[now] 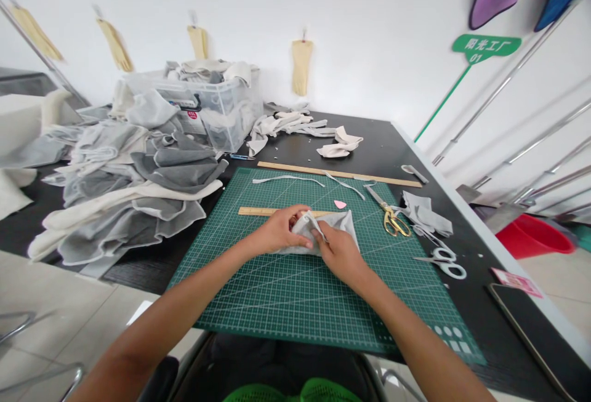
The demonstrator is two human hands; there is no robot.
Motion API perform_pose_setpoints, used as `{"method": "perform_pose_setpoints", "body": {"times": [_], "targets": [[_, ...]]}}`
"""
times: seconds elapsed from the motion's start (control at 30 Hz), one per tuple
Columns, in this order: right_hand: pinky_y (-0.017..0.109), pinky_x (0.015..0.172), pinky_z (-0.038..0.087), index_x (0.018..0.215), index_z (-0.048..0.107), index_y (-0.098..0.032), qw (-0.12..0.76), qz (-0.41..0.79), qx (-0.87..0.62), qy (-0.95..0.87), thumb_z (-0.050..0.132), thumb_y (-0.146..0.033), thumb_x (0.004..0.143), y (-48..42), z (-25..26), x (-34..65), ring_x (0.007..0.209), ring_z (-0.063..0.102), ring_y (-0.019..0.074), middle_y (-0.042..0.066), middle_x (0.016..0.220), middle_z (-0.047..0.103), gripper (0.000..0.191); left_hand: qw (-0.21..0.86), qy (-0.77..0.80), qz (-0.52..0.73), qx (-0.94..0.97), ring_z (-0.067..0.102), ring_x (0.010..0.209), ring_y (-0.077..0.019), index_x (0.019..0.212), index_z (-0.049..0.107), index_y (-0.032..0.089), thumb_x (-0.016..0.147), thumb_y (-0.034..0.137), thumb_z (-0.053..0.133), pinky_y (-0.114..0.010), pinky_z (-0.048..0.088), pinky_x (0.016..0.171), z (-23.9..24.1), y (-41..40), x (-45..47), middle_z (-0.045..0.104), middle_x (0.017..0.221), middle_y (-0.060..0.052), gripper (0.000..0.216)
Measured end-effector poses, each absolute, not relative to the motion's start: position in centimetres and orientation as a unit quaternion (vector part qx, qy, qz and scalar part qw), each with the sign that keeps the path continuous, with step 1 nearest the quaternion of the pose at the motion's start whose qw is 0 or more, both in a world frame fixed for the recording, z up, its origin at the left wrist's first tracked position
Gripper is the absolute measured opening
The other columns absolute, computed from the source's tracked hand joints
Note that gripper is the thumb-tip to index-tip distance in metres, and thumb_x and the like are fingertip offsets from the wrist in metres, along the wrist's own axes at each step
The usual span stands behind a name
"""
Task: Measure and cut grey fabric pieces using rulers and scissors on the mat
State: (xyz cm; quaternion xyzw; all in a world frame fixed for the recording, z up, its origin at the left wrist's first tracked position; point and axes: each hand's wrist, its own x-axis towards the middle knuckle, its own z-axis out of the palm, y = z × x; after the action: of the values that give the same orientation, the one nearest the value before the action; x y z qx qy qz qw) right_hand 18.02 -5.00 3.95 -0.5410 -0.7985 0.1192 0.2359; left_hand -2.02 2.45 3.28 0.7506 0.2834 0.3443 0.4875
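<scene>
- Grip: left hand (284,231) and right hand (340,250) both pinch grey cloth (306,226) between them.
- Cloth sits over middle of green cutting mat (272,294).
- Looks light, soft, limp; probably not slippery; best pinched near raised edge.

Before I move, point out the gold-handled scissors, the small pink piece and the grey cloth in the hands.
Gold-handled scissors (386,208): head view, near the pivot.
Small pink piece (340,204): head view, middle of its upper face.
Grey cloth (306,225): head view, its raised, folded part.
</scene>
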Motion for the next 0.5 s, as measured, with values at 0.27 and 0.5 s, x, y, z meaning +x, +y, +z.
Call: {"method": "perform_pose_setpoints", "body": {"times": [0.27, 0.5], "targets": [[0.03, 0.063, 0.032, 0.103, 0.055, -0.02, 0.188, 0.085, -0.543, -0.814, 0.039, -0.022, 0.102, -5.2, 4.4, 18.1, 0.072, 0.066, 0.0214, 0.004, 0.083, 0.072, 0.017, 0.528, 0.322, 0.4, 0.677, 0.043, 0.061, -0.0086, 0.074, 0.059, 0.015, 0.082, 0.045, 0.074, -0.021, 0.032, 0.057, 4.1, 2.4, -1.8, 0.049, 0.066, 0.005, 0.034], [0.029, 0.063, 0.032, 0.095, 0.054, -0.02, 0.168, 0.075, -0.532, -0.826, 0.044, -0.016, 0.096, -5.0, 4.7, 18.4, 0.071, 0.063, 0.0197, 0.005, 0.082, 0.071, 0.011, 0.669, 0.277, 0.44, 0.53, 0.045, 0.059, -0.0074, 0.082, 0.054, 0.017, 0.077, 0.053, 0.079, -0.02, 0.039, 0.058, 4.3, 1.3, -1.2, 0.052, 0.071, 0.004, 0.045]]}}
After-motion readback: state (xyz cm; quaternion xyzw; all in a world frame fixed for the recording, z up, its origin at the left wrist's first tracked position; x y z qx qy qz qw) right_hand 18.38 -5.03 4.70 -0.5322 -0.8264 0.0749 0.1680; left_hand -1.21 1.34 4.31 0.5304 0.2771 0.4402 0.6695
